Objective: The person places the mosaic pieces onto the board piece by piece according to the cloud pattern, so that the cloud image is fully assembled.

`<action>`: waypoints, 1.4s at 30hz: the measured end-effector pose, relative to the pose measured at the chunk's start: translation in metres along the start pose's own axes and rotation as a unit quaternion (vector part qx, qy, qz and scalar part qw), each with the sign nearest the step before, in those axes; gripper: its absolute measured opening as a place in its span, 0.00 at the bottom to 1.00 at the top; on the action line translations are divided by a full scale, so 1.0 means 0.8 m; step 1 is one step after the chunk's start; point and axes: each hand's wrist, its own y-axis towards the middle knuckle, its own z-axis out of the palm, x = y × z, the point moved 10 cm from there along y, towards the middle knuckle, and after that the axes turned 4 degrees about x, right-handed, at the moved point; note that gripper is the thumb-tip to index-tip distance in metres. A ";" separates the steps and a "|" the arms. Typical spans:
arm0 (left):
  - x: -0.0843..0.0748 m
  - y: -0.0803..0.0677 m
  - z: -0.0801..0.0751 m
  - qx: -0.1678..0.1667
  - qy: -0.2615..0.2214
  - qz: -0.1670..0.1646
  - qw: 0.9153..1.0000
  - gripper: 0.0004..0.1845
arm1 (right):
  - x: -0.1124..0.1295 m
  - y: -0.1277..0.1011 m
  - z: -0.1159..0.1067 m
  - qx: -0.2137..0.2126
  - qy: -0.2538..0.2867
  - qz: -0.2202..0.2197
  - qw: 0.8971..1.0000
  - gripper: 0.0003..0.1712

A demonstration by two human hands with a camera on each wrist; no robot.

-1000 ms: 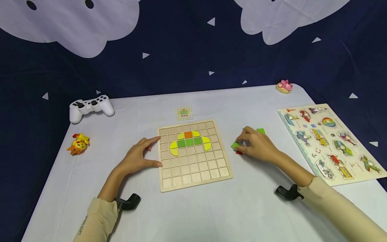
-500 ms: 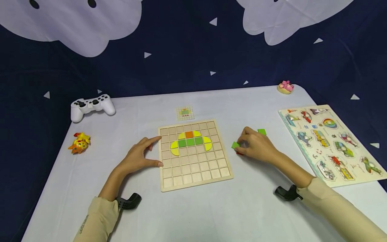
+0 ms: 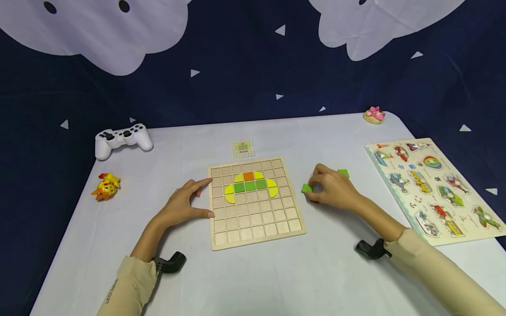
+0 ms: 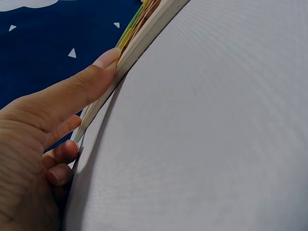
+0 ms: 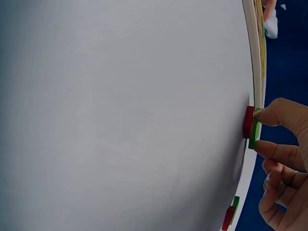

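Red piece [image 3: 314, 200] mostly hidden under the right hand [image 3: 334, 188], which pinches a green tile [image 3: 306, 188]; left hand [image 3: 182, 204], fingers spread, braces the wooden board [image 3: 253, 219] on the pale surface [image 3: 276, 272].

Two bare forearms reach in from about 6 o'clock, each in a long beige sleeve pushed back above the wrist. The left sleeve [image 3: 126, 285] carries small dark lettering running along its cuff, too small to read. A black curved mount sits at each wrist, the left wrist mount [image 3: 171, 262] at 7 o'clock and the right wrist mount [image 3: 369, 249] at 5 o'clock. The right sleeve [image 3: 442, 274] is plain. Both hands wear nothing.
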 end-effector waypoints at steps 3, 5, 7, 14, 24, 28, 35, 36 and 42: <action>0.000 0.001 0.000 0.000 0.000 -0.002 1.000 0.54 | 0.003 0.004 -0.003 -0.008 0.006 -0.010 1.000 0.12; 0.000 0.001 0.000 0.000 0.001 -0.003 1.000 0.54 | 0.007 0.007 -0.005 -0.013 0.010 -0.017 1.000 0.12; 0.000 0.001 0.000 0.001 0.000 -0.004 1.000 0.54 | 0.011 0.011 -0.005 -0.016 0.010 -0.025 1.000 0.12; 0.001 0.002 0.000 0.001 -0.004 -0.002 1.000 0.54 | 0.026 0.022 -0.001 -0.011 0.010 -0.037 0.999 0.12; 0.003 0.001 0.000 0.003 -0.004 -0.009 1.000 0.54 | 0.055 0.040 0.005 -0.006 0.017 -0.062 0.998 0.14; 0.002 0.001 0.000 0.004 -0.005 -0.010 1.000 0.54 | 0.069 0.047 0.007 -0.010 0.016 -0.079 0.997 0.13; -0.002 0.001 0.000 0.003 -0.006 -0.005 1.000 0.54 | 0.088 0.059 0.014 -0.002 0.030 -0.089 0.996 0.12; -0.002 0.001 0.000 0.003 -0.006 -0.005 1.000 0.54 | 0.091 0.060 0.016 0.001 0.030 -0.089 0.996 0.12; -0.002 0.000 -0.001 0.003 -0.008 -0.005 1.000 0.54 | 0.103 0.067 0.028 0.017 0.029 -0.098 0.995 0.12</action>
